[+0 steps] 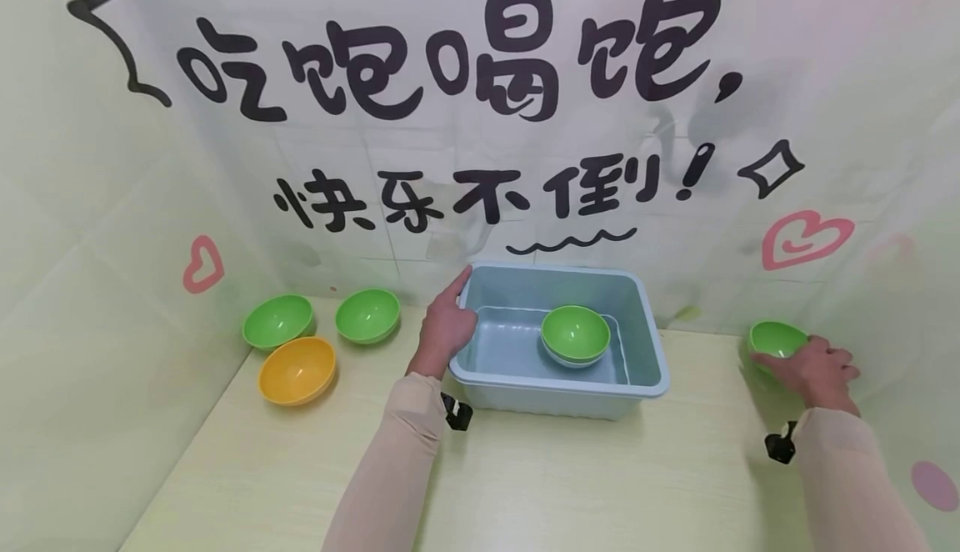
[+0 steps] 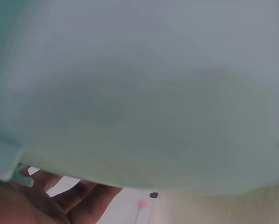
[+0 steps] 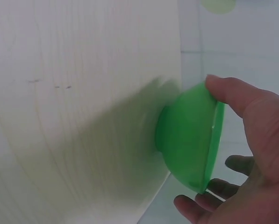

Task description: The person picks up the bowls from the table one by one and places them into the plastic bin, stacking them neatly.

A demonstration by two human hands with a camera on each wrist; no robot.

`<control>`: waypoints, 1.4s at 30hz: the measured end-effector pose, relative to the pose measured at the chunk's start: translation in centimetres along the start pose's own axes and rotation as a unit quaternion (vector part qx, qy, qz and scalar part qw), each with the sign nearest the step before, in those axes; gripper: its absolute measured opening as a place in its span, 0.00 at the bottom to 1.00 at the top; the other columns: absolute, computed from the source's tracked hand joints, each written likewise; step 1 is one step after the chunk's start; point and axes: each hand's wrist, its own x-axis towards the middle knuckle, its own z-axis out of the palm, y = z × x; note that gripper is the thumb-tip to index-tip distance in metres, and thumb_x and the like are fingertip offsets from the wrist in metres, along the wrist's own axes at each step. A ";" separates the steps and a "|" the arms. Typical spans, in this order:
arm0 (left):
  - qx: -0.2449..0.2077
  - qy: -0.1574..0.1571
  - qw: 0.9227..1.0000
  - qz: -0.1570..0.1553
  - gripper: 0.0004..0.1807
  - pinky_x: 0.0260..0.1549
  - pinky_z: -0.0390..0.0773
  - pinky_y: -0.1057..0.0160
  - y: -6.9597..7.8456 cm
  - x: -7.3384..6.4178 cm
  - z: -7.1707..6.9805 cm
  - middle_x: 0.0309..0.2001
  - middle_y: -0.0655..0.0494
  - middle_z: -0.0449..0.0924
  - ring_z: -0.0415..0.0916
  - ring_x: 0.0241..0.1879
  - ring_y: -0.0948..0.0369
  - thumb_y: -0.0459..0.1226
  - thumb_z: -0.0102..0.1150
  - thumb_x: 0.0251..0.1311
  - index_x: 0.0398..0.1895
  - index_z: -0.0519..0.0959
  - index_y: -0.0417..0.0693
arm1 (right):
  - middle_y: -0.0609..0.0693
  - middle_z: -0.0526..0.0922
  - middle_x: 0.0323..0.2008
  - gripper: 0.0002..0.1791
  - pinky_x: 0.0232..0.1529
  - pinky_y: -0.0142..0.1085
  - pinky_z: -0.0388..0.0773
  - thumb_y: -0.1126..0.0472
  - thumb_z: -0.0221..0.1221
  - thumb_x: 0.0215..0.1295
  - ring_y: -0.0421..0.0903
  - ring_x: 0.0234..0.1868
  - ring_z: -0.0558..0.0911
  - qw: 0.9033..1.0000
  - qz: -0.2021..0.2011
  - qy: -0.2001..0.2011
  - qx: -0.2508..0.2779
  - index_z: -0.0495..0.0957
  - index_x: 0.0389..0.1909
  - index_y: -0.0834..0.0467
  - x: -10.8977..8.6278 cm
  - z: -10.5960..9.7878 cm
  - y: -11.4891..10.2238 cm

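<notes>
My left hand (image 1: 447,327) grips the left rim of a light blue plastic basin (image 1: 555,402), its index finger stretched along the edge. The basin's pale wall (image 2: 139,102) fills most of the left wrist view, with the fingers partly hidden behind it. Inside the basin, toward its right end, a green bowl (image 1: 576,331) sits stacked on a pale bowl (image 1: 574,363). Far right, my right hand (image 1: 813,373) holds another green bowl (image 1: 772,338) close over the table. The right wrist view shows the thumb on one side of this bowl's rim (image 3: 214,140) and fingers at the opposite side.
At the table's back left stand two green bowls, one in the corner (image 1: 277,322) and one to its right (image 1: 367,316), with an orange bowl (image 1: 297,371) in front. White printed walls (image 1: 480,135) enclose the pale wooden table (image 1: 600,485) at the back and both sides.
</notes>
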 end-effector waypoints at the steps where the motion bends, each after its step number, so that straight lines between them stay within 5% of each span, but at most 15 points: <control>1: 0.000 0.000 1.000 0.000 0.45 0.22 0.67 0.61 0.0 0.0 0.0 0.77 0.52 0.65 0.62 0.19 0.59 0.31 0.45 0.59 0.79 0.56 0.78 | 0.89 0.47 0.54 0.63 0.44 0.67 0.69 0.37 0.58 0.64 0.81 0.54 0.49 1.000 0.001 -0.007 -0.003 0.36 0.66 0.87 -0.1 -0.1 -0.1; 7: -0.002 -0.001 1.000 -0.008 0.45 0.22 0.68 0.61 -0.1 0.0 -0.1 0.77 0.52 0.65 0.61 0.19 0.59 0.31 0.46 0.59 0.79 0.56 0.79 | 0.93 0.41 0.58 0.70 0.51 0.73 0.67 0.29 0.56 0.62 0.85 0.58 0.48 0.999 0.017 -0.047 -0.009 0.31 0.68 0.86 -0.1 -0.2 -0.5; 14: -0.007 0.001 1.000 -0.002 0.45 0.25 0.69 0.61 -0.3 -0.2 0.1 0.77 0.52 0.65 0.70 0.26 0.55 0.31 0.46 0.60 0.79 0.56 0.79 | 0.90 0.45 0.55 0.72 0.48 0.68 0.68 0.23 0.51 0.62 0.80 0.54 0.52 0.998 0.029 -0.054 -0.011 0.33 0.66 0.87 -0.5 0.1 -0.6; 22: -0.005 0.006 1.000 -0.006 0.45 0.23 0.68 0.61 -0.3 -0.3 -0.2 0.77 0.51 0.65 0.64 0.21 0.58 0.31 0.46 0.60 0.79 0.56 0.78 | 0.91 0.28 0.64 0.76 0.60 0.77 0.60 0.22 0.50 0.61 0.89 0.63 0.47 0.992 0.043 -0.115 -0.022 0.18 0.70 0.81 -0.9 -1.0 -1.4; 42: -0.008 0.007 1.000 0.000 0.45 0.26 0.70 0.61 -0.1 -0.1 0.1 0.78 0.53 0.64 0.74 0.32 0.52 0.31 0.47 0.59 0.78 0.57 0.79 | 0.91 0.38 0.62 0.74 0.55 0.76 0.64 0.22 0.49 0.62 0.85 0.62 0.47 0.995 0.041 -0.092 -0.024 0.25 0.69 0.83 -0.5 0.2 -1.0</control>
